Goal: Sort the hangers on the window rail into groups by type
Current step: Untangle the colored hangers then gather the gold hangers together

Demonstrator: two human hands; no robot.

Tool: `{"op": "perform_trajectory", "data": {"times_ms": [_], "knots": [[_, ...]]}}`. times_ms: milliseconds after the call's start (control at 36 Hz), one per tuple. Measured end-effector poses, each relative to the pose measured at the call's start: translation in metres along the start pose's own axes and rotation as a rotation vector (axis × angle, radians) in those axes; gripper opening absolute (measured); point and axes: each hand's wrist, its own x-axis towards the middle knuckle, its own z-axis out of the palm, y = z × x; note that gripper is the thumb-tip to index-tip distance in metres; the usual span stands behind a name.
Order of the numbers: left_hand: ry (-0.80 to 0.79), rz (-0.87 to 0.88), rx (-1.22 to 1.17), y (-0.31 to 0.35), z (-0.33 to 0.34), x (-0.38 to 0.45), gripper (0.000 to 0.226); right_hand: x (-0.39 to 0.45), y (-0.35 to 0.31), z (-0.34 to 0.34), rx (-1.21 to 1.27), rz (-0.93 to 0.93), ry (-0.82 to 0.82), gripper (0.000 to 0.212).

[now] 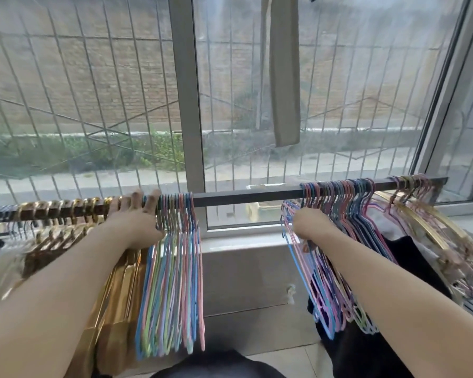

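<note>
A dark rail (243, 197) runs across the window. On its left hang gold hangers (66, 208), then a bunch of thin pastel wire hangers (175, 268). My left hand (137, 216) rests on the rail between these two bunches, fingers draped over the bar. Right of the bare middle stretch hangs a second bunch of pastel wire hangers (347, 197), and more gold hangers (426, 214) at the far right. My right hand (309, 225) grips several pastel hangers (320, 282) below the rail, off the bar and tilted to the left.
The window frame post (189, 105) stands behind the rail, with a metal grille outside. A beige cloth (284, 77) hangs from above. Dark clothing (410, 257) lies under the right bunch. A grey panel (251, 279) sits below the sill.
</note>
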Motion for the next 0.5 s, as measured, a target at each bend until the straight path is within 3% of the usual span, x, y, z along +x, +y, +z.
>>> {"op": "perform_trajectory", "data": {"times_ms": [167,250,306,361,500], "knots": [[0.019,0.016,-0.011,0.004,-0.002,-0.003,0.105,-0.012,0.004,-0.008,-0.159,0.019,0.115,0.014],[0.013,0.036,-0.02,0.006,-0.002,-0.005,0.107,-0.023,-0.006,-0.013,-0.355,-0.023,0.211,0.027],[-0.001,0.036,-0.029,0.006,-0.001,-0.007,0.108,-0.032,-0.025,-0.014,-0.367,-0.122,0.289,0.026],[-0.008,0.035,-0.034,0.005,-0.001,-0.007,0.109,-0.038,-0.047,-0.015,-0.229,-0.215,0.293,0.018],[-0.007,0.048,-0.051,0.001,-0.002,-0.008,0.107,-0.049,-0.103,0.007,0.36,-0.354,-0.062,0.032]]}}
